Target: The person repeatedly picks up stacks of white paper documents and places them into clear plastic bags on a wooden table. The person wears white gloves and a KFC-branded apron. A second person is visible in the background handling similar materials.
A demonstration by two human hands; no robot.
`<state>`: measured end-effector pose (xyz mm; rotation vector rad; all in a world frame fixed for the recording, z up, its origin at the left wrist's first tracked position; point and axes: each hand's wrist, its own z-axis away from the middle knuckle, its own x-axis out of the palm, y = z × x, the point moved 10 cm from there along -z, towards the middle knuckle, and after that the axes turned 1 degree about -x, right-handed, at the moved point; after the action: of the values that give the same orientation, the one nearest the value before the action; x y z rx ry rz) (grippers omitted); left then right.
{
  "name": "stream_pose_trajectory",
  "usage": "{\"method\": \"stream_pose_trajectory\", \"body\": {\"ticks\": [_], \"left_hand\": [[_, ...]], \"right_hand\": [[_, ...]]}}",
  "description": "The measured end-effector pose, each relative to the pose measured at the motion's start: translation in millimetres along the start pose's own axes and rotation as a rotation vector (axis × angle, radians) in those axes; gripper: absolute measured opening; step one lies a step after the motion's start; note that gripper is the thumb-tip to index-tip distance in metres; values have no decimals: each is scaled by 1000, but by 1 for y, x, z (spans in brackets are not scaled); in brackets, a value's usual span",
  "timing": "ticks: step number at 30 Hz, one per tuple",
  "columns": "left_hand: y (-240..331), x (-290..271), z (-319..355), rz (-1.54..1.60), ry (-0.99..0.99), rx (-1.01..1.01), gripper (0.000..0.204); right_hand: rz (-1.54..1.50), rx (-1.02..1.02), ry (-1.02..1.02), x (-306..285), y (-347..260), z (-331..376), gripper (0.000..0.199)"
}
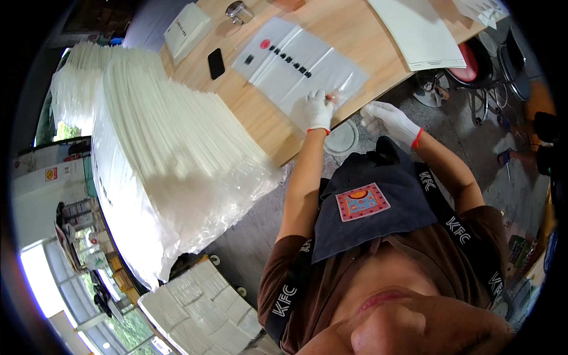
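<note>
A wooden table (355, 41) spreads ahead of the gloved left hand (318, 111) and right hand (390, 120), its near edge passing beneath the left wrist. Left of both hands, a tall stack of white sheets (171, 130) bows and fans; it could slump, its loose leaves being the likely cause, since the clear wrap (219, 207) seems to hold only part of it. Ahead of the right hand, a long white sheet (414, 35) reaches the table edge, where a stray brush could drag it. A flat clear bag (296, 65) with dark print lies under the left hand and ahead of it; uneven pressure could make its slick film skid or crease. The left fingers bend at its near side, but I cannot tell whether they pinch it, nor whether the bag holds anything. The right hand hangs just off the table, fingers loosely curled, nothing showing in it. Farther ahead and left of the left hand are a white packet (188, 32), contents hidden, a metal mug (236, 10), its inside unclear, and a black phone (216, 63)
</note>
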<state>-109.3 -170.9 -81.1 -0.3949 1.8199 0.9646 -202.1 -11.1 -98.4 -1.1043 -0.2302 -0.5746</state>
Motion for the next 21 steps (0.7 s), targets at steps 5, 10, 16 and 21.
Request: {"method": "stream_pose_trajectory", "body": {"ticks": [5,10,16,21], "left_hand": [[-23,17,-28,328,-170,-42,16],[-5,-8,-47,491,-237,-29,24],[-61,-68,-75,1365,84,-206,16],[-21,-97,-70,1175,-34,-109,14]], "right_hand": [[-45,42,-32,-14,9,4,31],[-183,63,-137,29,16,-108,39],[1096,-331,247,6,-47,-128,48],[1113,81,187,-11,-72,-46,48]]}}
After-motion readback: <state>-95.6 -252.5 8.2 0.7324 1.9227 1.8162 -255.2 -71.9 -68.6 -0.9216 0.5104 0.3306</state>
